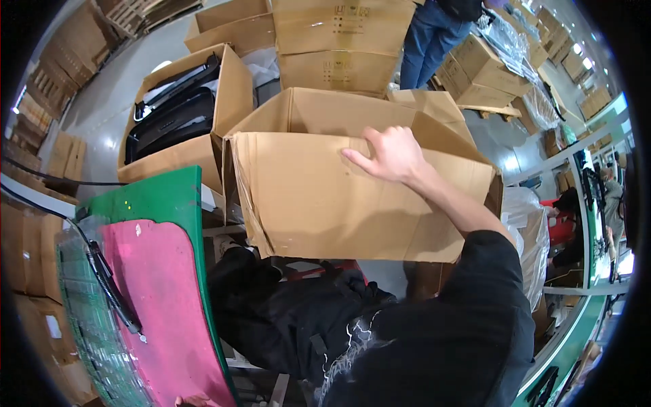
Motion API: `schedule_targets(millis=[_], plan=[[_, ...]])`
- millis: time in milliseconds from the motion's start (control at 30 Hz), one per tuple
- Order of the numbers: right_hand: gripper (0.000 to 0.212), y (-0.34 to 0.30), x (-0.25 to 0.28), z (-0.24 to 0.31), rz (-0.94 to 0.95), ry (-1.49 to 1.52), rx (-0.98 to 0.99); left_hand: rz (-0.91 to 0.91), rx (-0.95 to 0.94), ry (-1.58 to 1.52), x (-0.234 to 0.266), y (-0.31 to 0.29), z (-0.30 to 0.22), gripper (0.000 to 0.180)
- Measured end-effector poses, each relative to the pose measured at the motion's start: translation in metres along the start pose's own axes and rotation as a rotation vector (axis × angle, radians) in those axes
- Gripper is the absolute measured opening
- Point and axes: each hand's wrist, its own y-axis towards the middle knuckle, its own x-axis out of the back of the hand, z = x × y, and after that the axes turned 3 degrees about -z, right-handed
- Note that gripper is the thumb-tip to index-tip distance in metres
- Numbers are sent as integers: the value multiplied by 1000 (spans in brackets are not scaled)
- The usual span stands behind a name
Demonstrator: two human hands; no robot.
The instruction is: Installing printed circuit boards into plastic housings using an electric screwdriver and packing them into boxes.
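Note:
My right hand (390, 154) is closed over the near top edge of an open cardboard box (352, 210). The thumb lies on the outer face while the fingers curl over the rim. The box stands in front of my legs, and its floor is hidden behind the near wall. Only a sliver of my left hand (192, 401) shows, at the bottom edge of the picture by the pink mat (159, 292); its fingers are mostly cut off. Nearby, a slim black electric screwdriver (112, 288) on a cable lies over the mat and clear plastic.
A green board (152, 193) lies under the mat. At the left, another open carton (234, 95) holds black molded parts (173, 122). Stacked cartons (339, 34) stand behind. A person in jeans (430, 41) is at the back, near boxes on a pallet (491, 108). Plastic wrap (529, 224) hangs at right.

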Motion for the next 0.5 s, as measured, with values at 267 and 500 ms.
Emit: schedule_targets(millis=[267,500], plan=[[54,34,-50,-52,-139,45,45,46,575,-889,-8,16,-36,31],[61,-8,-128,-42,190,-140,-10,112,598,-694,-11,17,-46,30]])
